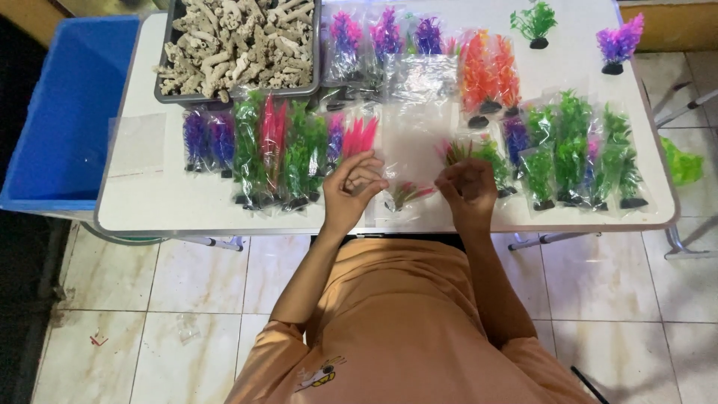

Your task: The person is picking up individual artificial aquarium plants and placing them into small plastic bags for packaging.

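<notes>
Both the left hand and the right hand pinch a thin clear plastic bag low in the middle of the frame. The slippery bag may slide out and drop onto the small pink-and-green plastic plant on the white counter.

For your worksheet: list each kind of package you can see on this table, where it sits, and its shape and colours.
Clear bag: between the left hand and right hand; flat, pink-green plant inside.
Bagged plants: left row; flat clear sleeves, purple, green, pink.
Bagged plants: right row; mostly green.
Orange bagged plants: centre back.
Purple-pink bagged plants: back, beside the grey tray.
</notes>
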